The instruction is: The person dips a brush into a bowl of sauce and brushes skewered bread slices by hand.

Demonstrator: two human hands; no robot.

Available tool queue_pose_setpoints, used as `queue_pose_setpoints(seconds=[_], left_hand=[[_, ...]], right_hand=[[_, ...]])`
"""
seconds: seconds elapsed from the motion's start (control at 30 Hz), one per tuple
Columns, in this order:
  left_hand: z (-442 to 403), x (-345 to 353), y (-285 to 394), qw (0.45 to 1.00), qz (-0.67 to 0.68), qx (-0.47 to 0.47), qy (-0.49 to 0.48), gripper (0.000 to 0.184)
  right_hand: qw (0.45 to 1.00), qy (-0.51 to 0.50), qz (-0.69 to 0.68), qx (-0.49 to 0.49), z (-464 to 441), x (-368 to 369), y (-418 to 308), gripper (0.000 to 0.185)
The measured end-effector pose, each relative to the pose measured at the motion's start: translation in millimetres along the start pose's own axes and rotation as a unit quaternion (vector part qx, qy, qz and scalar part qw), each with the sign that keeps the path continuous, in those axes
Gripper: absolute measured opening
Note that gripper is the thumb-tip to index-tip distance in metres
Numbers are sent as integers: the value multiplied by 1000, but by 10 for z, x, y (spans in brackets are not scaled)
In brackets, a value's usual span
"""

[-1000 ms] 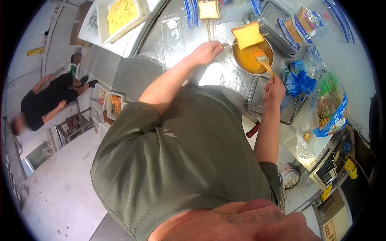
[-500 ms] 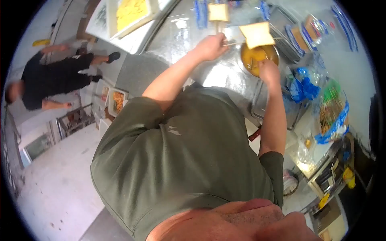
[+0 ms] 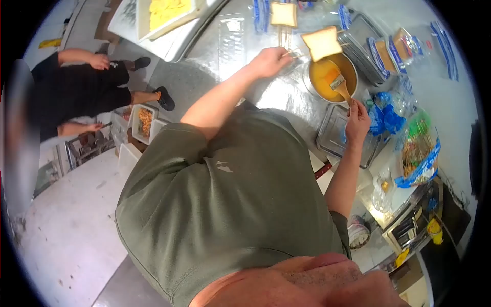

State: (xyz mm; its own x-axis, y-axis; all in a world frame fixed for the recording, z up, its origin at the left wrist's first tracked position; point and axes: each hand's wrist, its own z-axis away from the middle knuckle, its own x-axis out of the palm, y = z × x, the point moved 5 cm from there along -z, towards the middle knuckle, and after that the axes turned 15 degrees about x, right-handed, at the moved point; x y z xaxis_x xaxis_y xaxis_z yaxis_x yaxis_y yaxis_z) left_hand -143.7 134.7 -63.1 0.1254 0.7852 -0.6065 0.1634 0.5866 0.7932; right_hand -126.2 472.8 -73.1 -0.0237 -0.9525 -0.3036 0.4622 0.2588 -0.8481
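My left hand [image 3: 271,62] is closed on the ends of thin skewers that carry a slice of bread [image 3: 322,43]. The slice hangs over the back edge of a round metal pot [image 3: 352,71] with orange-yellow liquid [image 3: 323,77] in it. My right hand [image 3: 357,122] grips the wooden handle of a brush [image 3: 341,89], whose bristles are over the liquid inside the pot. Another bread slice [image 3: 283,14] on skewers lies farther back on the metal table [image 3: 255,94].
At the back left a white tub [image 3: 143,25] holds yellow slices. Metal trays [image 3: 327,134], bagged bread [image 3: 383,55], blue plastic [image 3: 391,118] and a bag of skewers [image 3: 418,153] lie on the right. A person in black [image 3: 76,97] is at the left.
The brush dipped low into the pot, then rose with my right hand, which moved back rightward. The bread tilted slightly in my left hand's hold. The person at the left came closer.
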Motion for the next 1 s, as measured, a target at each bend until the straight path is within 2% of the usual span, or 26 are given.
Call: queue_pose_setpoints(seconds=[0.17, 0.3, 0.33, 0.43, 0.57, 0.67, 0.77, 0.87, 0.97, 1.0], left_hand=[[6, 87, 13, 1000, -4, 9, -27, 36], [-29, 120, 164, 997, -29, 15, -74, 35], [-31, 132, 194, 995, -36, 15, -87, 34], [-89, 145, 231, 995, -35, 22, -92, 33], [-158, 70, 8, 995, -66, 29, -73, 33], [-192, -31, -21, 996, -57, 31, -64, 34], [-209, -33, -42, 995, -55, 25, -73, 35], [-240, -41, -23, 993, -79, 29, -77, 35], [-313, -81, -30, 992, -98, 42, -74, 35], [-339, -103, -26, 991, -102, 49, -72, 35]], right_hand=[[964, 121, 108, -208, 294, -24, -451, 22], [876, 204, 278, -338, 429, 175, -859, 20], [845, 202, 310, -386, 444, 266, -860, 19], [836, 110, 357, -402, 492, 530, -771, 17], [883, 90, 327, -326, 448, 356, -569, 19], [921, 55, 344, -174, 155, 277, -448, 23], [831, -24, 552, -59, -190, 551, -414, 29], [845, -66, 526, -71, -325, 789, -454, 33], [924, -56, 347, -149, -360, 508, -484, 30], [951, -65, 271, -133, -409, 366, -413, 29]])
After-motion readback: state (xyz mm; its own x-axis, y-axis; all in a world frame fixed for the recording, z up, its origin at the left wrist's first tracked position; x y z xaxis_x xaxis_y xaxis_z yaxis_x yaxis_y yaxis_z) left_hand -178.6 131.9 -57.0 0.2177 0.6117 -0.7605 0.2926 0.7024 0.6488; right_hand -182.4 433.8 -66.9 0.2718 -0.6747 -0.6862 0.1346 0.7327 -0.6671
